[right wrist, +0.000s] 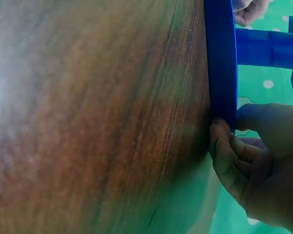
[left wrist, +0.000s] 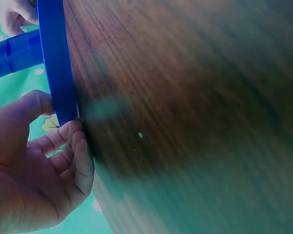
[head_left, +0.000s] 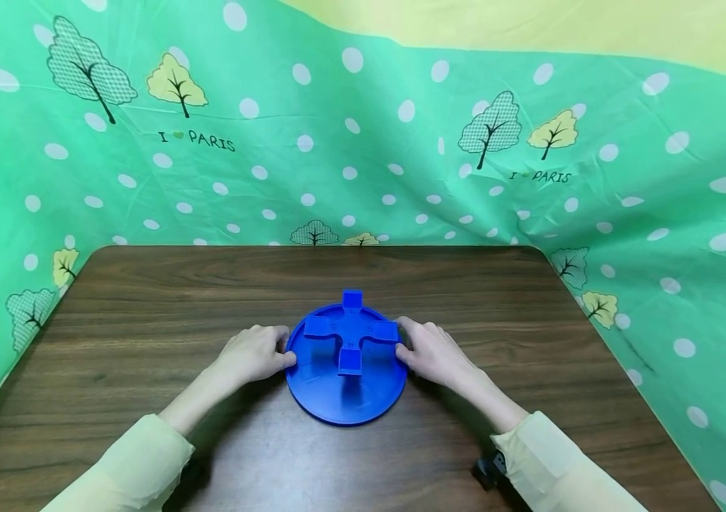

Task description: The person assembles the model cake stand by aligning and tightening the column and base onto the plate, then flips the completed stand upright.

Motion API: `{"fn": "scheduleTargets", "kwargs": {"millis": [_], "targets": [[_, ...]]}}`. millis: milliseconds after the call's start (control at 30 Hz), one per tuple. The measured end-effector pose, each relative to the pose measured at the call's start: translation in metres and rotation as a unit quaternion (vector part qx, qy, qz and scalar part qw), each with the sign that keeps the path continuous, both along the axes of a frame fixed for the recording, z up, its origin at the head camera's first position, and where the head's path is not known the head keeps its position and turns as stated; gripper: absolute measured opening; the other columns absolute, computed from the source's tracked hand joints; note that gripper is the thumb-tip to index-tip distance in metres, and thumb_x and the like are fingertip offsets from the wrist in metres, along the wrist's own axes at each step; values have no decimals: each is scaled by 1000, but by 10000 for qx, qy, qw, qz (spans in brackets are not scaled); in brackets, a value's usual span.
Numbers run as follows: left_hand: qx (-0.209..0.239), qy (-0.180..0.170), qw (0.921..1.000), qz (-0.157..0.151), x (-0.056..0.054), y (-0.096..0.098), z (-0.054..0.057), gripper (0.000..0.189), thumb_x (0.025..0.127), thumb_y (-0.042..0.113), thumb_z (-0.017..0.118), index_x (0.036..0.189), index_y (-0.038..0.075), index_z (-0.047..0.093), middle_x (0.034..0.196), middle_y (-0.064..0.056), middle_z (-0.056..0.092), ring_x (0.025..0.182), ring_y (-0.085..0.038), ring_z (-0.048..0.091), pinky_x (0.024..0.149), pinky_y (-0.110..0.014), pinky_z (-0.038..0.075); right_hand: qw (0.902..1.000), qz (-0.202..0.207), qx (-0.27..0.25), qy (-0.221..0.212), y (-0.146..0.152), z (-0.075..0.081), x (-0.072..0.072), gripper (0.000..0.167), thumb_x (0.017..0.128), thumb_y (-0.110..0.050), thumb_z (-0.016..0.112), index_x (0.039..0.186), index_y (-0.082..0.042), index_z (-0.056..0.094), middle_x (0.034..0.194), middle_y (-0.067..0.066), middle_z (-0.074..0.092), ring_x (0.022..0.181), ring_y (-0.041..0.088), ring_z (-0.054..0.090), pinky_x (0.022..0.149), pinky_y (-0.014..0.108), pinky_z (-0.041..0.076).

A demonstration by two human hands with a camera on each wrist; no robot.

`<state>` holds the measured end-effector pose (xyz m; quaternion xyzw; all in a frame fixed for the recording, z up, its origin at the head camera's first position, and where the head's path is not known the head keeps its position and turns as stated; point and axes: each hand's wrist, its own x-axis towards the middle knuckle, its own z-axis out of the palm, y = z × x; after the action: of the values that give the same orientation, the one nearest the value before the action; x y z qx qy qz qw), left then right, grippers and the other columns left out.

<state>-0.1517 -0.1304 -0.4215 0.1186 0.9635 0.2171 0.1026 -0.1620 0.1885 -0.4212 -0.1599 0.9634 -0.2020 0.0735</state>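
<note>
A round blue base (head_left: 337, 402) lies on the table, with a post rising from its middle. Four-way blue arms, shaped like a cross (head_left: 353, 328), top that post. My left hand (head_left: 257, 353) grips the base's left edge; in the left wrist view its thumb (left wrist: 38, 105) lies over the upper face and the fingertips reach the rim's underside. At the opposite edge my right hand (head_left: 434, 353) pinches the rim the same way, thumb (right wrist: 251, 116) above and curled fingers below. The base's thick side wall (right wrist: 222, 63) stands close over the wood in the right wrist view.
The brown wood-grain table (head_left: 145, 306) reaches back to a green dotted cloth (head_left: 350, 128) hung behind and along both sides. A small black device (head_left: 489, 469) is at the right sleeve (head_left: 561, 459).
</note>
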Motion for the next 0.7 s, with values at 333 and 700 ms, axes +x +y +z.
{"fn": "scheduleTargets", "kwargs": {"millis": [333,700], "targets": [[-100,53,9998,178,-4,-4,7,26,86,31,71,69,19,55,61,1,52,59,-19,51,51,-32,35,9984,-88,-456,-327,-1,14,-4,41,97,-16,64,136,-5,59,61,-3,63,44,11,57,44,30,49],[15,600,9980,172,-9,-5,23,21,84,30,71,70,20,58,60,2,54,59,-18,51,49,-31,35,9976,-283,-615,-151,0,30,-10,40,95,-18,65,133,-4,63,60,-1,62,47,11,60,46,30,53]]}}
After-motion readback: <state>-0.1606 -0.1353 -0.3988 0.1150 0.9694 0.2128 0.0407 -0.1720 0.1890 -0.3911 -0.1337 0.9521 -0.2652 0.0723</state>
